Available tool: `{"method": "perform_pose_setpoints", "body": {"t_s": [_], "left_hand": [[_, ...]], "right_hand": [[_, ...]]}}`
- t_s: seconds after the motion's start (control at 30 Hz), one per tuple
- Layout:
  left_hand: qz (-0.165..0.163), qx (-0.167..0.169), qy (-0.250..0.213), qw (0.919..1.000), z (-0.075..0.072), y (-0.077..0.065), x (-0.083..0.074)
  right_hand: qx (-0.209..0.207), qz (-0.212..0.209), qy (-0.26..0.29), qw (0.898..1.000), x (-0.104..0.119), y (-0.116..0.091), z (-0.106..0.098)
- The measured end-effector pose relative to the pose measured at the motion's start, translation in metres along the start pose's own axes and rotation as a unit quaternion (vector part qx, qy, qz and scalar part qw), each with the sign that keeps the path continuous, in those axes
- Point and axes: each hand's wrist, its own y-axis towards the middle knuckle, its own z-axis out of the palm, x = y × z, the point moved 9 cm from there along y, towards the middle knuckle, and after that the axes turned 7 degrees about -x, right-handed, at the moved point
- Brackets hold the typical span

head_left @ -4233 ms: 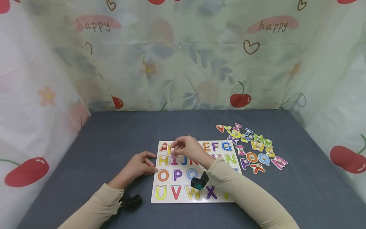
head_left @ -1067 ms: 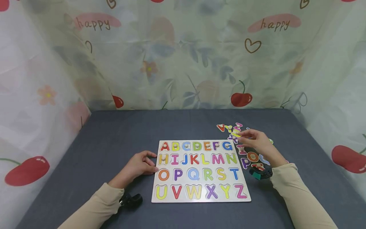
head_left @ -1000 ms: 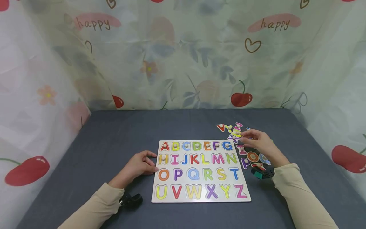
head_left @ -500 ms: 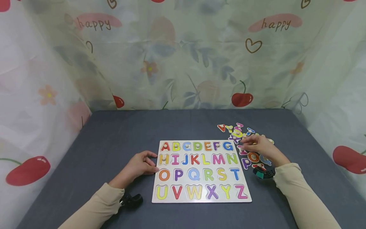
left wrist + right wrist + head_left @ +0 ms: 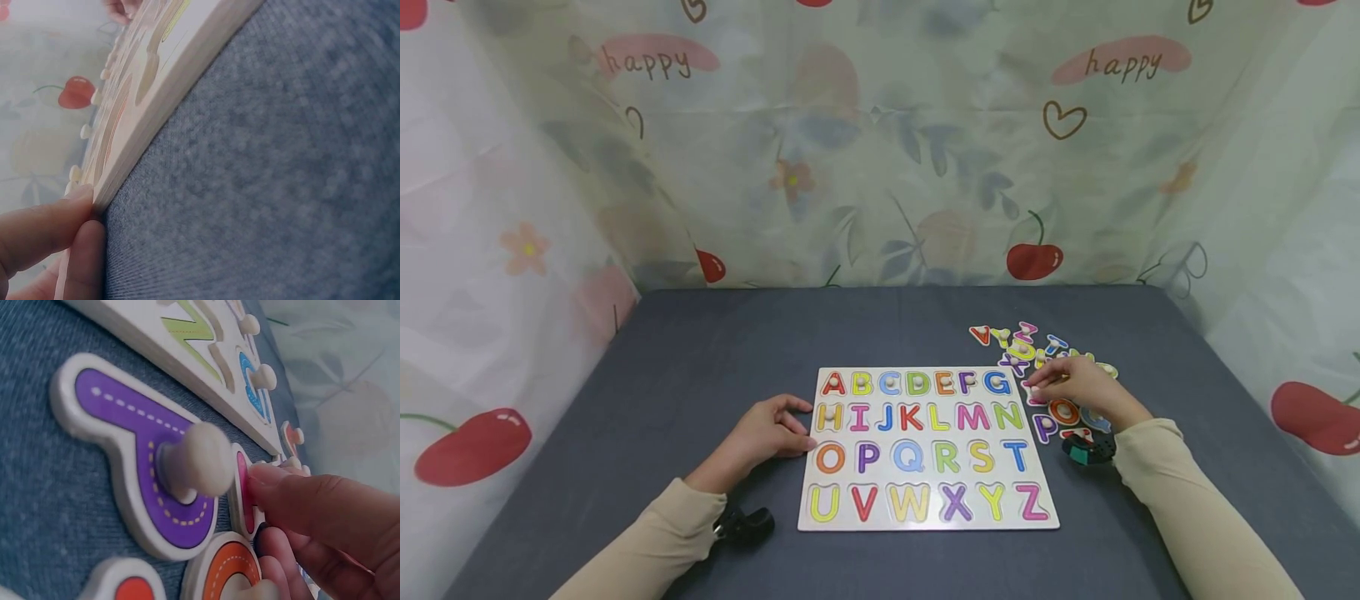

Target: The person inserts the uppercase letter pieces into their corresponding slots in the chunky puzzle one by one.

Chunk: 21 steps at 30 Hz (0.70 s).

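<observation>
A white alphabet puzzle board [image 5: 880,527] lies flat, its top row A to G and the H filled with knobbed pieces. My left hand [image 5: 766,429] rests at the board's left edge, thumb and fingers touching it, also seen in the left wrist view. To the right of the board, my right hand [image 5: 1078,387] pinches the pink letter I piece [image 5: 242,461] by its knob, which the thumb mostly covers. I cannot tell whether that piece is lifted. Near it lie the purple letter P piece [image 5: 106,403] and the orange letter O piece [image 5: 215,572].
Loose letter pieces cluster right of the board, including a red V [image 5: 980,335], a pink Z [image 5: 1027,332] and a blue T [image 5: 1056,343]. Some sit hidden under the right hand. A dark cloth [image 5: 737,333] covers the table; printed curtains [image 5: 880,167] stand around it.
The H piece went into its slot on the board. My right hand moved back to the loose letters, then slightly toward me, and now grips the pink I piece. The left hand stays put.
</observation>
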Motion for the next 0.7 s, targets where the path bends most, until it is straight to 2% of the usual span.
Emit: {"method": "perform_pose_setpoints", "body": {"t_s": [0.27, 0.37, 0.53, 0.7], "left_hand": [[-0.005, 0.000, -0.006, 1.0000, 0.000, 0.000, 0.000], [-0.006, 0.000, -0.007, 1.0000, 0.000, 0.001, 0.000], [0.000, 0.001, -0.005, 1.0000, 0.000, 0.000, -0.001], [-0.003, 0.002, -0.004, 1.0000, 0.000, 0.001, 0.001]], "right_hand": [[0.002, 0.005, -0.011, 1.000, 0.000, 0.003, 0.002], [-0.009, 0.005, -0.010, 1.000, 0.000, 0.004, -0.001], [-0.036, -0.015, 0.003, 0.999, 0.012, 0.002, -0.008], [-0.066, -0.042, 0.016, 0.997, 0.036, -0.001, -0.010]]}}
